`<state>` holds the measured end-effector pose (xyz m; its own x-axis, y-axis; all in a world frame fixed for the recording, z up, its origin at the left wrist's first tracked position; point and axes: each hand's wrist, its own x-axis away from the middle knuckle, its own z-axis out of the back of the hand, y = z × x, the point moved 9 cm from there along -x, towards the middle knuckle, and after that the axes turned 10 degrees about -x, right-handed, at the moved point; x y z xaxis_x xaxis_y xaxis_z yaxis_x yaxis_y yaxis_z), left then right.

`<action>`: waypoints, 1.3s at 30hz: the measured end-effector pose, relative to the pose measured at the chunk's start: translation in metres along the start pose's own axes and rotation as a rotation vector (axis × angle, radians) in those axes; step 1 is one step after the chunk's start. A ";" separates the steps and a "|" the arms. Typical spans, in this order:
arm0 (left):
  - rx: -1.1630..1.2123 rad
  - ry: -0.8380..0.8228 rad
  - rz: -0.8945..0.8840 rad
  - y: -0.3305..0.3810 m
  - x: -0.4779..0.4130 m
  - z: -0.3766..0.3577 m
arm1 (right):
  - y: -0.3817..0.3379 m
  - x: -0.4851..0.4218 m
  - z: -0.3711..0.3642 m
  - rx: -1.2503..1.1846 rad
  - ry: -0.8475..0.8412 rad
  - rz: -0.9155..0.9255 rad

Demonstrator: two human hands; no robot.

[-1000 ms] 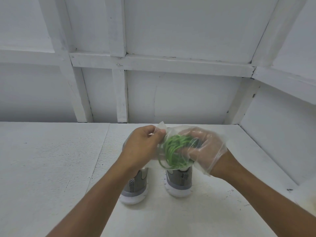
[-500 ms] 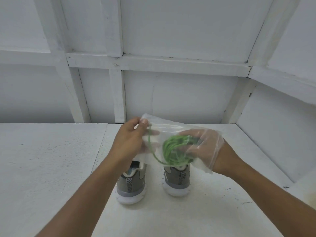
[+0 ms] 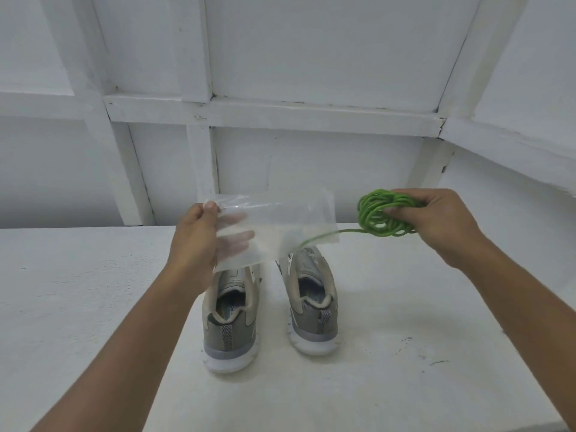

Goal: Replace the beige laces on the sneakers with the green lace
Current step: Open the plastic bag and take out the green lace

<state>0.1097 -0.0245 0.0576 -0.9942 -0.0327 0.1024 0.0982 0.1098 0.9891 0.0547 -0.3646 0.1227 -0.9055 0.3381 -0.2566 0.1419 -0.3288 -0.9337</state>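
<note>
1. Head view, the change: half a second ago the right hand (image 3: pixel 442 222) was inside the plastic bag (image 3: pixel 280 219), closed round the green lace (image 3: pixel 381 218). Now it is out and off to the right, and the coil has come with it.
2. The right hand's fingers are curled round the bundled lace and grip it in the air, above the desk (image 3: pixel 78 307) and to the right of the sneakers (image 3: pixel 230 322).
3. One loose tail runs from the coil down and left to the bag's lower right corner. Whether its end is still inside the bag I cannot tell.
4. The left hand (image 3: pixel 194 241) pinches the bag's upper left corner between thumb and fingers, which show through the clear film. The bag hangs flat and limp in front of the sneakers' toes.
5. For the task, the new lace looks unpacked and the bag is probably ready to be put aside. The sneakers stand untouched, and their beige laces are mostly hidden by the bag, so nothing suggests unlacing has begun.
6. The desk is white-painted and slightly rough, with a few dark marks at the right. The two sneakers stand on it side by side, a little apart, heels toward the person.
7. Behind the desk, a white panelled wall (image 3: pixel 311 57) with raised battens turns a corner at the right.
</note>
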 end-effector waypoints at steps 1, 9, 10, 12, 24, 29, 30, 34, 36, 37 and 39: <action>-0.002 -0.001 -0.001 0.000 -0.001 -0.001 | 0.010 -0.005 0.009 0.029 0.031 -0.025; 0.019 -0.118 -0.013 -0.002 0.008 -0.041 | 0.088 0.004 0.013 0.319 0.038 -0.211; 0.027 -0.127 -0.009 -0.003 0.009 -0.045 | 0.099 0.008 0.009 0.357 0.016 -0.235; 0.029 -0.149 -0.007 -0.006 0.011 -0.051 | 0.121 0.017 0.000 0.417 -0.035 -0.275; 0.033 -0.146 0.025 -0.015 0.016 -0.045 | 0.194 0.037 -0.019 0.467 -0.159 -0.439; 0.044 -0.145 0.032 -0.016 0.017 -0.040 | 0.198 0.037 -0.014 0.448 -0.136 -0.492; 0.049 -0.141 0.032 -0.016 0.016 -0.039 | 0.197 0.037 -0.013 0.420 -0.137 -0.510; 0.059 -0.121 0.043 -0.018 0.015 -0.035 | 0.194 0.034 -0.009 0.396 -0.139 -0.538; 0.060 -0.118 0.046 -0.019 0.014 -0.035 | 0.192 0.031 -0.006 0.398 -0.129 -0.539; 0.063 -0.118 0.047 -0.019 0.014 -0.034 | 0.191 0.030 -0.004 0.399 -0.125 -0.538; 0.070 -0.120 0.049 -0.019 0.014 -0.034 | 0.187 0.026 -0.001 0.398 -0.115 -0.528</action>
<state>0.0955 -0.0611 0.0439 -0.9867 0.0928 0.1333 0.1481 0.1779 0.9728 0.0583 -0.4168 -0.0585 -0.8529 0.4537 0.2583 -0.4703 -0.4529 -0.7574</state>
